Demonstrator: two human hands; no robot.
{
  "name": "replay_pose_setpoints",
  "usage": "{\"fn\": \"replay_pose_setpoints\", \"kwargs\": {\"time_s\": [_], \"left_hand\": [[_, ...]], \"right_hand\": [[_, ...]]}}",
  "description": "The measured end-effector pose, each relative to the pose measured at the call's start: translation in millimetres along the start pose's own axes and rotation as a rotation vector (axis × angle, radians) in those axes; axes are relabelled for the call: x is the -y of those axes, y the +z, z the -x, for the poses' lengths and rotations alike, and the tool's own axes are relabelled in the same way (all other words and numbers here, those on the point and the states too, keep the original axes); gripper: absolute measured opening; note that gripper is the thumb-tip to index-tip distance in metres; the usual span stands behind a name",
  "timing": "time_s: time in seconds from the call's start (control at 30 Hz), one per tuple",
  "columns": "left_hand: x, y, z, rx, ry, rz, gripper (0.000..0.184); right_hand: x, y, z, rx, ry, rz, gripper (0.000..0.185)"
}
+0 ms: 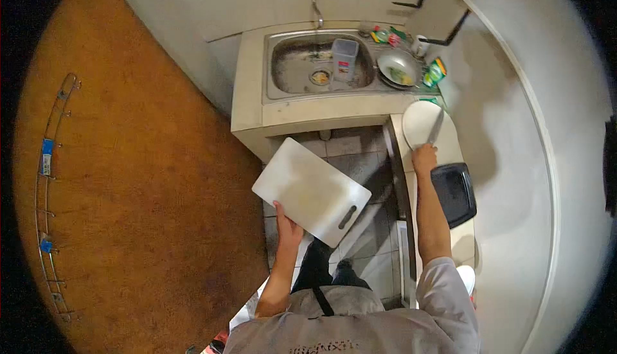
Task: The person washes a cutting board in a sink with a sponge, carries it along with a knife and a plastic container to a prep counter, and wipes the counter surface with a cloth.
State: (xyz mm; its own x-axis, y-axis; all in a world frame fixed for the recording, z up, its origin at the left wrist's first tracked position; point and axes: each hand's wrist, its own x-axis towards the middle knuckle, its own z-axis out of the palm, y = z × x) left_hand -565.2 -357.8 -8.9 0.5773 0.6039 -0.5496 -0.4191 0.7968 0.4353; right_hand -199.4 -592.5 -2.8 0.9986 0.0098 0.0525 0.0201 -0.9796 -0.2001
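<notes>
Head view: by the left hand [289, 230], fingers mostly hidden underneath, the cutting board [308, 187] is gripped above the floor [361, 162], long axis slanted from upper left to lower right. Past a gap, the knife [438, 126], handle covered, is clasped by the right hand [424, 158], blade pointed away over the plate [416, 123].

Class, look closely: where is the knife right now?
In the head view, the knife is right of centre in the right hand, its blade over the white plate, beyond the black tray.
</notes>
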Motion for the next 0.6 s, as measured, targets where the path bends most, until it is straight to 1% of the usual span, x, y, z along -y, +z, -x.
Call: {"fn": "replay_pose_setpoints", "kwargs": {"time_s": [0.03, 0.07, 0.1, 0.13, 0.2, 0.23, 0.3, 0.33, 0.37, 0.43, 0.47, 0.53, 0.57, 0.6], "left_hand": [[-2.5, 2.2, -2.0, -0.013, 0.0, -0.022, 0.065], [-5.9, -2.0, -5.0, -0.016, 0.007, -0.017, 0.065], [-5.6, -8.8, -9.1, 0.013, -0.01, 0.0, 0.066], [-4.9, -4.8, -11.0, 0.049, -0.024, 0.026, 0.066], [-10.1, 8.8, -3.4, 0.045, -0.003, 0.011, 0.066], [-13.8, 13.8, 1.7, 0.027, 0.011, -0.027, 0.066], [-15.5, 10.2, 2.0, 0.026, 0.027, -0.024, 0.067], [-15.3, 5.6, 5.7, 0.024, 0.027, -0.038, 0.067], [-13.6, -0.5, 11.5, 0.01, 0.03, -0.035, 0.067], [-18.6, 0.5, 17.8, -0.045, 0.033, -0.078, 0.069], [-17.7, -5.9, 19.0, -0.059, 0.04, -0.083, 0.069], [-12.8, -32.3, 24.4, 0.134, 0.104, -0.113, 0.066], [-15.4, -30.8, 40.5, 0.115, 0.113, -0.119, 0.066], [-18.7, -20.2, 57.3, 0.089, 0.124, -0.143, 0.067]], "right_hand": [[-0.1, 6.9, -7.4, 0.005, -0.016, -0.002, 0.036], [-1.5, 13.8, -12.3, 0.008, 0.027, 0.031, 0.036], [-3.8, 17.7, -17.9, 0.002, 0.071, 0.065, 0.037], [-7.4, 18.2, -21.6, -0.014, 0.057, 0.065, 0.037], [-12.8, 19.3, -24.3, -0.055, 0.135, -0.055, 0.042], [-17.6, 20.3, -29.5, -0.063, 0.115, -0.061, 0.042], [-25.0, 16.4, -36.2, 0.147, 0.056, -0.07, 0.039], [-22.7, 15.4, -35.7, 0.113, 0.094, 0.004, 0.036], [-24.8, 13.4, -32.7, 0.124, 0.086, 0.008, 0.036], [-25.2, 7.7, -31.8, -0.008, 0.109, -0.044, 0.033], [-27.2, 3.0, -31.2, 0.008, 0.103, -0.046, 0.033], [-35.1, -13.4, -12.3, -0.065, -0.166, -0.054, 0.032], [-31.9, -32.0, 10.2, -0.045, -0.174, -0.059, 0.032], [-19.5, -61.0, 37.7, -0.064, -0.184, -0.165, 0.03]]}}
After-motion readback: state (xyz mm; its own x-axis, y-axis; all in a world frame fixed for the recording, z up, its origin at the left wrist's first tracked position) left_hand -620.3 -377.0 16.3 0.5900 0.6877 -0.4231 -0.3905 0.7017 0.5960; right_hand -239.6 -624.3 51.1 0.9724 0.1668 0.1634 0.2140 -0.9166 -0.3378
